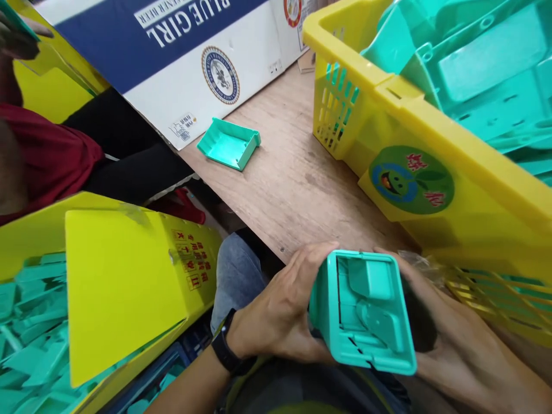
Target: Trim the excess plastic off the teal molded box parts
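Observation:
Between both hands is a teal plastic housing (373,336), its open end facing up toward me and ribs and raised blocks showing inside. My left hand (288,310), with a dark band on the wrist, grips the housing's left side. From the right, my right hand (448,339) clasps the other side, its fingers partly hidden behind the part. A shallow teal plastic tray-shaped piece (228,144) lies on the wooden table (297,167) by the white carton, apart from both hands.
A yellow basket (345,109) of large teal parts stands on the right. Behind is a white and blue carton (185,63). At lower left, a yellow box (125,287) holds many small teal pieces. Another person in a red shirt (47,155) sits at far left, hand raised.

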A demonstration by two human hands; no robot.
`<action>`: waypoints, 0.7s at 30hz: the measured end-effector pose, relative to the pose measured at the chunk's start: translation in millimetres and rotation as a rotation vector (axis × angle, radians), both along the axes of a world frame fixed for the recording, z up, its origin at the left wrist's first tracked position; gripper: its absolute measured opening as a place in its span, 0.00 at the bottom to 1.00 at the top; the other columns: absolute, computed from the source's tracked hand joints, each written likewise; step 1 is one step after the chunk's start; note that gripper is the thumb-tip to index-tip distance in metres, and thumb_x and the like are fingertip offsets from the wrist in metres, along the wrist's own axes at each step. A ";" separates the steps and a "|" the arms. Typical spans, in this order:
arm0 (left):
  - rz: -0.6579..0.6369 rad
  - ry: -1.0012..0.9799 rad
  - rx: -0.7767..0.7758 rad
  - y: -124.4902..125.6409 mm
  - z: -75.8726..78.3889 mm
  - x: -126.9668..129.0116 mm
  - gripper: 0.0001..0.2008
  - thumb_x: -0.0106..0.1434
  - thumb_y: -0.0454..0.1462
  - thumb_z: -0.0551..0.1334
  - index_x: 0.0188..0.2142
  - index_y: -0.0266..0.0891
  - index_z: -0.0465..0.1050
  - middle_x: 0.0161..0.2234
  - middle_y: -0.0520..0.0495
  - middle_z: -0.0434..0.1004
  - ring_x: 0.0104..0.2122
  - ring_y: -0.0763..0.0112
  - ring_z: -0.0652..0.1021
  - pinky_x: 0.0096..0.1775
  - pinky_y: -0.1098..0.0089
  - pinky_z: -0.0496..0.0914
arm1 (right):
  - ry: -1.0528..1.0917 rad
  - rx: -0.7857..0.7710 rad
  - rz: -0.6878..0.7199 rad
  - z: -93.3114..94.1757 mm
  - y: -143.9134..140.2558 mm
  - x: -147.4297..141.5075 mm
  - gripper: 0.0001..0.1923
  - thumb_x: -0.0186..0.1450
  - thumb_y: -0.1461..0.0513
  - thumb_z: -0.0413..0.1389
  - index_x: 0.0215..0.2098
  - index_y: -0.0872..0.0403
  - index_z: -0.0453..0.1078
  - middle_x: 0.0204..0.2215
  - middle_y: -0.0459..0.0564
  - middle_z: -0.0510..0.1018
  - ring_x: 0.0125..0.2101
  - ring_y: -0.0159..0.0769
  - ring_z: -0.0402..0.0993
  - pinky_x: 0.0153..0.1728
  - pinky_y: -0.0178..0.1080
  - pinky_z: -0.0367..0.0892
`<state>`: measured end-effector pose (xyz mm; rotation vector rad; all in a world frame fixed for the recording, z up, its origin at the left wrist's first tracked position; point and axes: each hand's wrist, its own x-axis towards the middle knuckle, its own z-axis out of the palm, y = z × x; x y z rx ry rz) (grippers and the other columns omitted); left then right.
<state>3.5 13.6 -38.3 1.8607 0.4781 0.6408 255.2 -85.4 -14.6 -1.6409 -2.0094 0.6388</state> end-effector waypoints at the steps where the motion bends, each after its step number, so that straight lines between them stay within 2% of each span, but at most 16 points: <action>1: 0.000 -0.007 -0.005 0.3 -0.5 0.6 0.56 0.61 0.48 0.76 0.77 0.48 0.42 0.68 0.37 0.66 0.68 0.48 0.71 0.72 0.50 0.67 | -0.001 -0.006 0.015 0.4 -1.3 1.1 0.46 0.74 0.41 0.54 0.80 0.43 0.40 0.69 0.53 0.70 0.58 0.58 0.78 0.51 0.51 0.84; 4: 0.012 -0.040 -0.021 0.7 -1.4 1.8 0.55 0.61 0.49 0.76 0.76 0.46 0.45 0.67 0.37 0.68 0.67 0.49 0.71 0.71 0.50 0.67 | -0.035 -0.011 0.067 0.4 -6.4 5.4 0.46 0.74 0.45 0.58 0.80 0.51 0.41 0.71 0.55 0.68 0.62 0.50 0.75 0.58 0.43 0.78; 7: 0.002 -0.056 -0.029 1.7 -0.6 1.9 0.52 0.63 0.48 0.75 0.76 0.44 0.46 0.67 0.36 0.68 0.68 0.51 0.71 0.72 0.51 0.66 | -0.076 -0.006 0.054 0.7 -9.5 7.2 0.47 0.73 0.45 0.59 0.78 0.56 0.46 0.71 0.56 0.69 0.64 0.46 0.74 0.61 0.38 0.73; 13: -0.030 -0.071 -0.031 3.6 -1.0 3.6 0.50 0.64 0.48 0.74 0.75 0.40 0.48 0.67 0.35 0.68 0.68 0.55 0.70 0.72 0.57 0.65 | -0.092 0.020 0.049 5.9 -4.1 3.2 0.45 0.74 0.45 0.57 0.79 0.55 0.45 0.69 0.57 0.71 0.64 0.44 0.73 0.62 0.37 0.72; 18: 0.015 -0.087 -0.027 -0.3 -1.3 8.1 0.50 0.64 0.49 0.74 0.75 0.41 0.48 0.66 0.36 0.69 0.67 0.53 0.72 0.71 0.55 0.67 | -0.143 0.080 0.039 8.0 -1.3 3.4 0.44 0.75 0.42 0.53 0.79 0.54 0.45 0.63 0.61 0.78 0.57 0.50 0.79 0.54 0.43 0.79; 21: 0.019 -0.078 -0.023 -0.8 0.2 9.9 0.50 0.64 0.50 0.74 0.75 0.42 0.48 0.66 0.37 0.70 0.66 0.53 0.72 0.70 0.55 0.68 | -0.106 0.050 0.044 7.5 -2.3 4.0 0.44 0.76 0.43 0.53 0.79 0.55 0.44 0.65 0.60 0.75 0.61 0.44 0.76 0.58 0.38 0.76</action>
